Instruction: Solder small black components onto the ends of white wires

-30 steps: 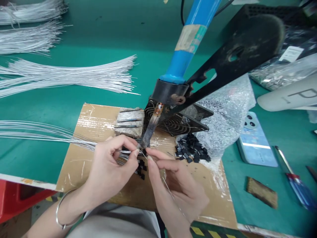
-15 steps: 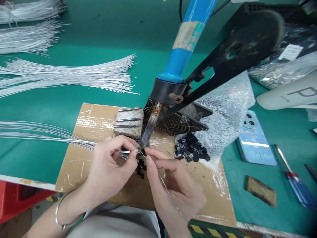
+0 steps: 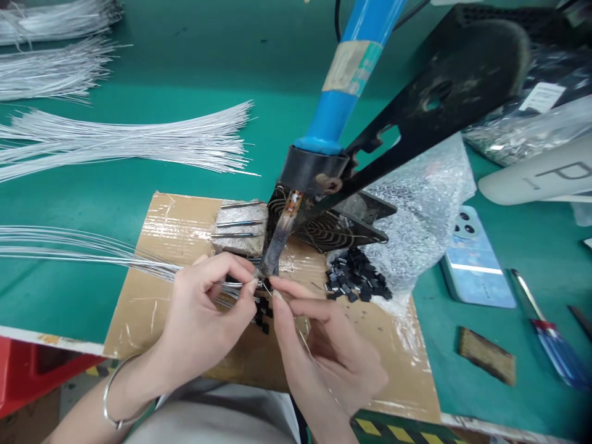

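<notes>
A thin, silvery wire (image 3: pixel 303 338) is pinched in the right hand (image 3: pixel 328 345), just beside the blue-handled soldering iron's (image 3: pixel 333 111) tip. The left hand (image 3: pixel 203 320) looks clamped on slender pale wires (image 3: pixel 152 265), probably steadying them there. Far right, a clear plastic bag (image 3: pixel 552 126) contains small metallic pieces.

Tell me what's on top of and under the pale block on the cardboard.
Three thin metal rods lie across the top of the pale block. The block rests on the cardboard; whatever its base covers can't be seen.
</notes>
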Available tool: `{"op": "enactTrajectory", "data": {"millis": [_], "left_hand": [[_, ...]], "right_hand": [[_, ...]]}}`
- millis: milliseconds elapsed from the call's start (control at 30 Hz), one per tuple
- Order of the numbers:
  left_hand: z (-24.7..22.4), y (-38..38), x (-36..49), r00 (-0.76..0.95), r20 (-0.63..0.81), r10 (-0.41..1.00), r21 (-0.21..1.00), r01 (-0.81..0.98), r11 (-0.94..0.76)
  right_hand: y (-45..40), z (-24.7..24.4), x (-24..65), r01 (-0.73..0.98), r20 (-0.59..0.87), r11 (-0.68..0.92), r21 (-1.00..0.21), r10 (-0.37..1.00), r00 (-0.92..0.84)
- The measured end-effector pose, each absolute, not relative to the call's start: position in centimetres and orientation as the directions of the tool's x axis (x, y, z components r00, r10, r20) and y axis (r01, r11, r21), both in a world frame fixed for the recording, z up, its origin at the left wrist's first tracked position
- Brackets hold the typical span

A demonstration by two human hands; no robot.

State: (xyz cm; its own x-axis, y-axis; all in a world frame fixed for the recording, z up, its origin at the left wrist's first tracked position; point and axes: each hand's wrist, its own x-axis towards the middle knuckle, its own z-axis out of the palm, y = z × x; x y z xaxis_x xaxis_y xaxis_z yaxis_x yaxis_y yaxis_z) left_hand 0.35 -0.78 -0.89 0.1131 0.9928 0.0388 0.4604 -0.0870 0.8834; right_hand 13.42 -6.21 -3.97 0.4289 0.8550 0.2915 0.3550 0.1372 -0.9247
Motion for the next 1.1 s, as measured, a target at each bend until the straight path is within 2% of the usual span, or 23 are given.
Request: {"op": "enactTrajectory", "data": {"millis": [233, 567, 767, 900, 1000, 1100], "left_hand": [[-0.9, -0.9, 0.2, 0.114, 0.039, 0.993, 0.882, 0.462, -0.088], [-0.8, -0.9, 0.4, 0.137, 0.079, 0.987, 0.886, 0.445, -0.132], [-0.8, -0.9, 0.3, 0.124, 0.049, 0.991, 0.891, 0.442, -0.100], [-0.9, -0.9, 0.3, 0.119, 0.000, 0.993, 0.888, 0.456, -0.054], [-1.1, -0.9, 0.1, 0.138, -0.024, 0.990, 0.885, 0.464, -0.043], [-1.7, -1.0, -0.4, 0.175, -0.026, 0.984, 0.874, 0.482, -0.063]], "right_hand": [[-6.2, -3.7, 13.6, 0.409, 0.287, 0.109, -0.906, 0.868, 0.406], [-6.3, -4.0, 14.0, 0.474, 0.370, 0.178, -0.862, 0.861, 0.349], [-6.3, -4.0, 14.0, 0.416, 0.345, 0.185, -0.890, 0.869, 0.353], [-6.5, -4.1, 13.6, 0.399, 0.288, 0.118, -0.909, 0.870, 0.401], [-6.6, -4.5, 13.5, 0.326, 0.243, 0.114, -0.938, 0.890, 0.387], [-6.7, -4.8, 15.0, 0.241, 0.162, 0.046, -0.969, 0.859, 0.485]]}}
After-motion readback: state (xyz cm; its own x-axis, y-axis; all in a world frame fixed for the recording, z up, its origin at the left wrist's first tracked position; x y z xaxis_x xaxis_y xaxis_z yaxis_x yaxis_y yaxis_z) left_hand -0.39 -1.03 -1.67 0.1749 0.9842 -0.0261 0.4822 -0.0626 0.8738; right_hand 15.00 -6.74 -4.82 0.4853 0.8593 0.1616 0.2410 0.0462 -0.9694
